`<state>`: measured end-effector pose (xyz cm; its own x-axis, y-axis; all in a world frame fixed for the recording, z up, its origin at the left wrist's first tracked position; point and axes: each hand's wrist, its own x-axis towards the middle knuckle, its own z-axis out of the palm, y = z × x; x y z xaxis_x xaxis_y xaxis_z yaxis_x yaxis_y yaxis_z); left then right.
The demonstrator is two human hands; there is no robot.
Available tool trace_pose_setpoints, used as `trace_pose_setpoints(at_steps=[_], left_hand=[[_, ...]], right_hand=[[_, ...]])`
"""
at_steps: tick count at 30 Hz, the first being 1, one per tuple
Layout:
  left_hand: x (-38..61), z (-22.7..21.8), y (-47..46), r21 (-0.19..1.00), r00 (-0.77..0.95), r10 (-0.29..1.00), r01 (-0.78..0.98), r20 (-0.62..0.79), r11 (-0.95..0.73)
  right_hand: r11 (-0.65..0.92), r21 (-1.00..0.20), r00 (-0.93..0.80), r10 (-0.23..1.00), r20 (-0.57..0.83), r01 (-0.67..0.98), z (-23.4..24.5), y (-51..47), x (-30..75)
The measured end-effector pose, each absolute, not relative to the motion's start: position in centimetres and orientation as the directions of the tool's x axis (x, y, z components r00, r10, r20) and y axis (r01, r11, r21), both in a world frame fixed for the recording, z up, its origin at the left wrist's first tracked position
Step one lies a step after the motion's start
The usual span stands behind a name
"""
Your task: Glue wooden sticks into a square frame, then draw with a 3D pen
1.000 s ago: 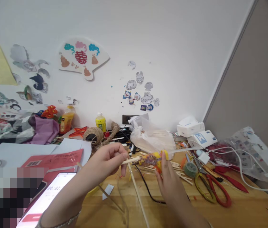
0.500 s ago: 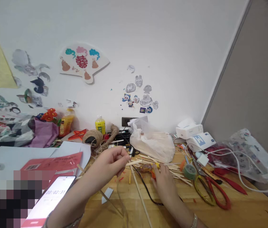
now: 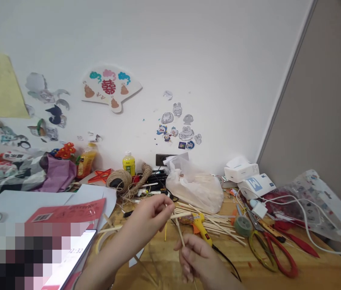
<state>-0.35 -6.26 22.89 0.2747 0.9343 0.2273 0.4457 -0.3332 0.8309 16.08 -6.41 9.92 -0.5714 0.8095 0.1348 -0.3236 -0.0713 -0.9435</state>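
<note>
My left hand (image 3: 155,213) is closed in a pinch near the middle of the table, on a short pale wooden stick (image 3: 182,216) that points right. A longer wooden stick (image 3: 178,229) slants down from the pinch, crossing the short one. Lower right, my right hand (image 3: 197,255) has its fingers closed around that longer stick. Just beyond the right hand lies a yellow hot glue gun (image 3: 202,228), its nozzle toward the left hand and its black cord trailing right. Whether the two sticks are joined is hidden by the left fingers.
Loose wooden sticks (image 3: 223,227) lie behind the glue gun. To the right are green tape (image 3: 243,225) and large scissors (image 3: 282,253). A white plastic bag (image 3: 194,187), twine (image 3: 118,181) and a yellow-labelled bottle (image 3: 128,164) stand along the wall. A phone (image 3: 76,257) lies left.
My right hand has left the glue gun, now lying uncovered, and come down and left to take hold of the longer stick. My left hand still pinches, shifted slightly right in view.
</note>
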Motion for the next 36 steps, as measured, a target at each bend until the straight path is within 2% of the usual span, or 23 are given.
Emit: trace_pose_setpoints(at_steps=[4, 8, 11, 15, 19, 24, 27, 31, 33, 36], left_hand=[[-0.6, 22.8, -6.4, 0.824, 0.235, 0.925, 0.425, 0.300, -0.375], [-0.7, 23.1, -6.7, 0.766, 0.271, 0.904, 0.483, 0.330, -0.424], [-0.6, 23.1, -6.7, 0.711, 0.317, 0.883, 0.526, 0.346, -0.468], [0.0, 22.5, -6.6, 0.624, 0.334, 0.852, 0.580, 0.404, -0.523], [0.7, 21.9, -6.7, 0.563, 0.343, 0.790, 0.562, 0.509, -0.606], [1.0, 21.3, -6.8, 0.442, 0.365, 0.718, 0.598, 0.593, -0.669], [0.9, 21.2, -6.7, 0.298, 0.378, 0.731, 0.733, 0.568, -0.611], [0.5, 21.8, -6.6, 0.073, 0.365, 0.829, 0.899, 0.423, -0.433], [0.1, 22.2, -6.6, 0.035, 0.348, 0.868, 0.923, 0.355, -0.384], [-1.0, 22.7, -6.2, 0.064, 0.322, 0.879, 0.929, 0.351, -0.365]], right_hand=[[-0.008, -0.959, -0.457, 0.880, 0.128, -0.283, 10.6, -6.2, 16.4], [0.054, -0.972, -0.286, 0.951, 0.120, -0.228, 12.2, -5.7, 16.8], [0.137, -0.964, -0.218, 0.958, 0.188, -0.229, 14.3, -5.6, 16.9], [0.220, -0.919, -0.156, 0.947, 0.283, -0.327, 17.2, -5.6, 16.6], [0.220, -0.854, -0.022, 0.965, 0.261, -0.471, 18.6, -5.4, 16.3], [0.232, -0.824, 0.032, 0.967, 0.252, -0.517, 18.7, -5.1, 16.4], [0.249, -0.821, 0.078, 0.966, 0.245, -0.514, 19.0, -4.7, 16.8], [0.280, -0.812, 0.168, 0.960, 0.224, -0.512, 19.4, -4.0, 17.7], [0.288, -0.817, 0.188, 0.957, 0.223, -0.500, 19.3, -3.5, 18.0], [0.273, -0.845, 0.136, 0.962, 0.237, -0.460, 18.6, -2.9, 18.0]])
